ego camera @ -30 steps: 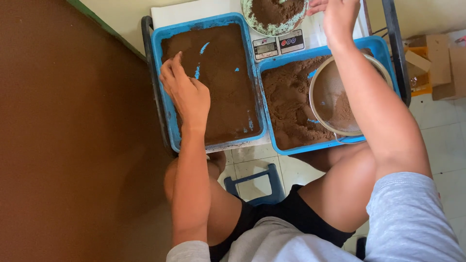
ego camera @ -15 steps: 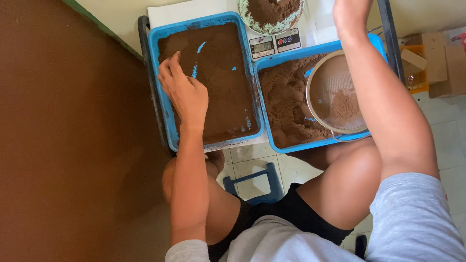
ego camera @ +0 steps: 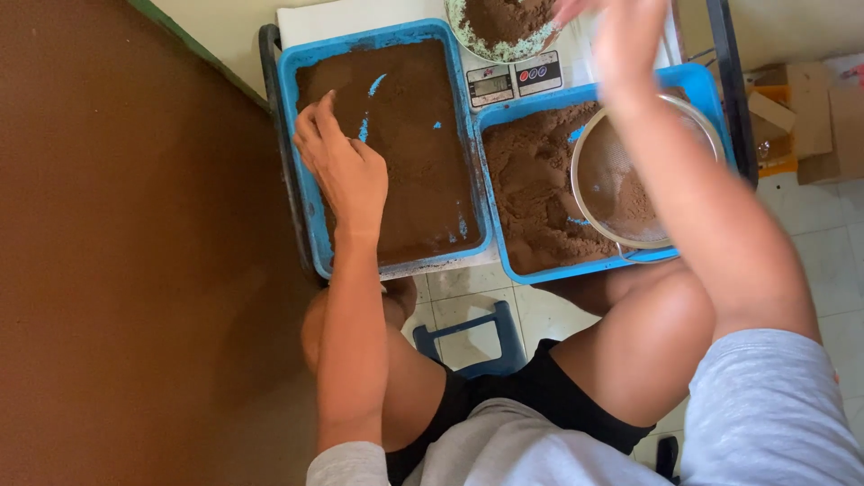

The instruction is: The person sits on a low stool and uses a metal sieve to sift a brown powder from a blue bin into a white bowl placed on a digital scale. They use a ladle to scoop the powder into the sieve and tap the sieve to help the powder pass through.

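Left hand (ego camera: 337, 171), fingers spread, rests flat on fine brown powder in left blue tray (ego camera: 306, 207), upper centre. Right hand (ego camera: 625, 31) blurred above round mesh sieve (ego camera: 630, 171); fingers' state unclear.

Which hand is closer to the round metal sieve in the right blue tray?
The right. The right hand is raised above the far rim of the sieve, near the bowl on the scale. The left hand rests in the left tray, farther away.

Soil workshop: blue trays (ego camera: 303, 193), sieve (ego camera: 594, 220), scale (ego camera: 513, 81).
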